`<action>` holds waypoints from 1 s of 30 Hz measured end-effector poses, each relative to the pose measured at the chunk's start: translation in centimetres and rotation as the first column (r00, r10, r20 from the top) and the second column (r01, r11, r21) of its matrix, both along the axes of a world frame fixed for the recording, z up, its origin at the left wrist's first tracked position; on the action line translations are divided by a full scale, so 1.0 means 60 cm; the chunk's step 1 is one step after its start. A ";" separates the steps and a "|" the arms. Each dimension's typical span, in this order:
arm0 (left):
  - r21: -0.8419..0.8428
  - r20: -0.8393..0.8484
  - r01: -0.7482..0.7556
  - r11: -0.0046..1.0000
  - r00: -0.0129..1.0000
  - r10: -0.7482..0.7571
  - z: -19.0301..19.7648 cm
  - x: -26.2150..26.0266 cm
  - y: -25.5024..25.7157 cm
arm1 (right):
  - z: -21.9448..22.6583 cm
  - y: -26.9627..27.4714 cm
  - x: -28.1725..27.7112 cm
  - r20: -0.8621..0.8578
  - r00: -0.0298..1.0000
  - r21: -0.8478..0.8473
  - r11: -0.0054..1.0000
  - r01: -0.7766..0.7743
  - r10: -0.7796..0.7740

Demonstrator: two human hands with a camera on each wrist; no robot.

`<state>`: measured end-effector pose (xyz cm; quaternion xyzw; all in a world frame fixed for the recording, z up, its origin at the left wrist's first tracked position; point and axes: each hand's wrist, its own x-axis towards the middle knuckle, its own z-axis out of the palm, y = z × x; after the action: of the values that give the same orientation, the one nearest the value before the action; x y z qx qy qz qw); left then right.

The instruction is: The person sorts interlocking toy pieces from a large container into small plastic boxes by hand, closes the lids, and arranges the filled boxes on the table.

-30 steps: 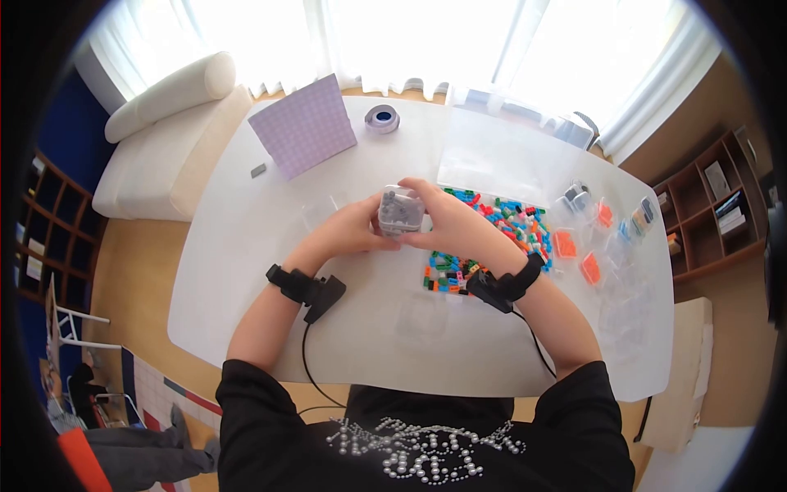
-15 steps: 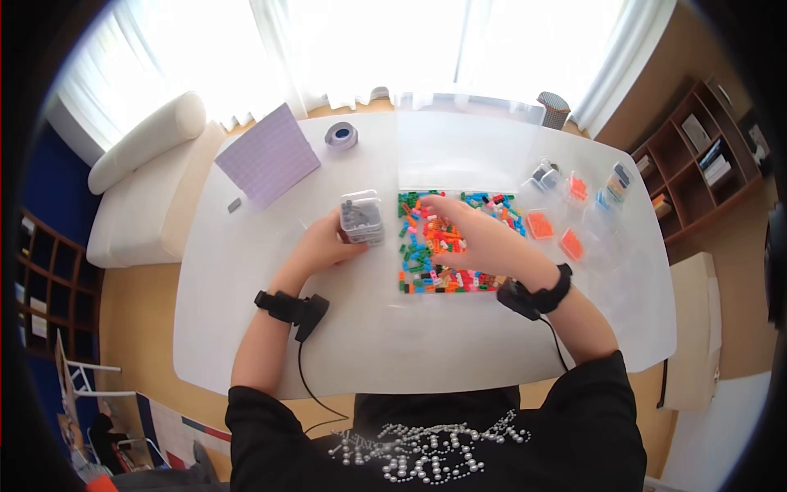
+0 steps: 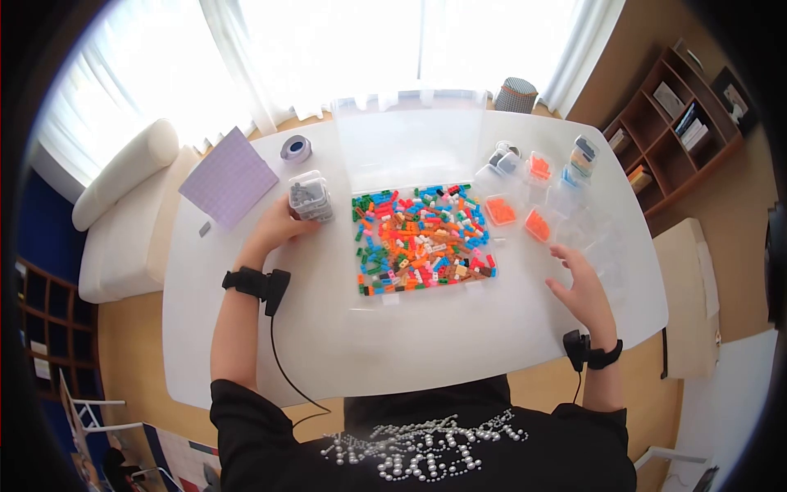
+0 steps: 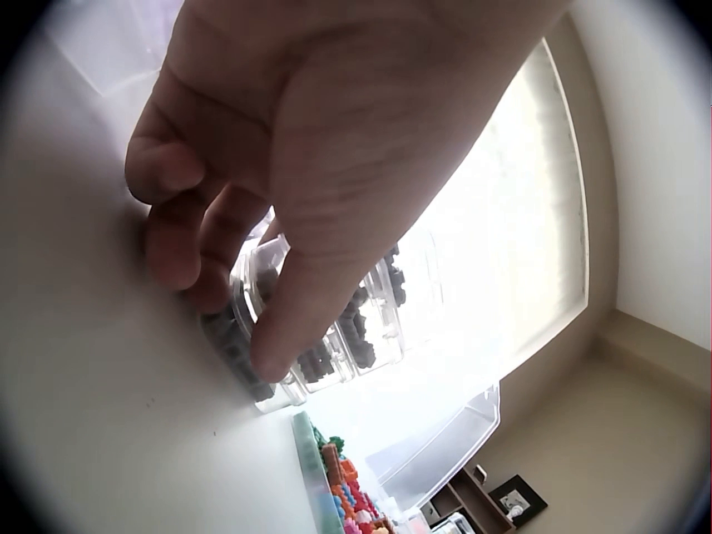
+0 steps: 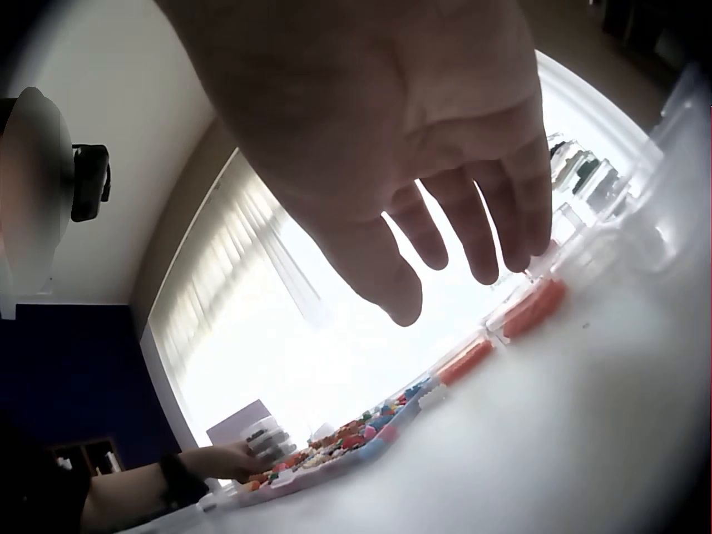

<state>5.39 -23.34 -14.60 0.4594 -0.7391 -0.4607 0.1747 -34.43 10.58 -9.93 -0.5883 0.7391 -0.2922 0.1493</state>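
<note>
The stack of small clear boxes [image 3: 310, 197], with grey bricks inside, is in the upper left part of the head view, and it seems to stand upright on the white table [image 3: 426, 348]. The left hand [image 3: 279, 223] holds it: in the left wrist view the thumb lies along one side of the boxes, and the fingers are curled at the other side, so the stack sits between them, low and near the table surface.

In my judgement, the step in hand is to place or steady this stack at the left. The next move would call for opening the thumb and fingers softly, so that the boxes do not tip.

To the right of the stack, in the middle of the frame, is an open case [image 3: 358, 271] full of mixed coloured bricks, its clear lid [image 3: 410, 143] raised behind. Farther right, the right hand [image 3: 582, 283] hangs with relaxed fingers and grasps nothing. It is near a box of orange bricks [image 3: 538, 225], apart from it. Behind the stack lie a tape roll [image 3: 296, 148] and, more to the left, a lilac gridded board [image 3: 229, 179].
</note>
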 end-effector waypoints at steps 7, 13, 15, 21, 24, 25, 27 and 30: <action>0.026 0.069 -0.037 0.999 0.997 0.036 0.039 0.014 0.044 | -0.016 0.010 -0.027 -0.127 0.991 0.038 0.999 -0.034 0.038; -0.342 0.086 -0.098 0.934 0.987 0.136 0.075 0.055 0.147 | -0.009 -0.050 -0.046 -0.049 0.998 0.091 0.995 0.033 -0.029; -0.110 0.021 -0.114 0.987 0.993 0.117 0.077 0.066 0.176 | -0.022 -0.081 -0.057 -0.165 0.986 0.055 0.998 -0.006 0.015; 0.134 0.004 0.011 0.991 1.000 -0.012 0.059 0.059 0.215 | -0.032 -0.116 -0.064 -0.428 0.903 0.082 0.996 0.019 0.018; 0.177 0.036 0.033 0.984 0.999 -0.039 0.056 0.049 0.219 | -0.028 -0.114 -0.068 -0.441 0.896 0.132 0.991 0.008 0.051; 0.183 0.028 0.036 0.982 0.999 -0.042 0.055 0.048 0.218 | -0.025 -0.112 -0.070 -0.439 0.895 0.160 0.987 -0.009 0.079; 0.211 0.043 0.043 0.976 0.998 -0.053 0.050 0.051 0.217 | -0.033 -0.110 -0.080 -0.396 0.912 0.188 0.982 -0.035 0.108; 0.222 0.037 0.012 0.975 0.999 -0.020 0.045 0.051 0.218 | -0.028 -0.106 -0.080 -0.284 0.951 0.165 0.983 -0.075 0.120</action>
<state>8.46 -10.25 -11.90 0.4790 -0.6899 -0.5327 0.1043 -39.22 4.20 -11.58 -0.6477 0.7432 -0.1370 0.0970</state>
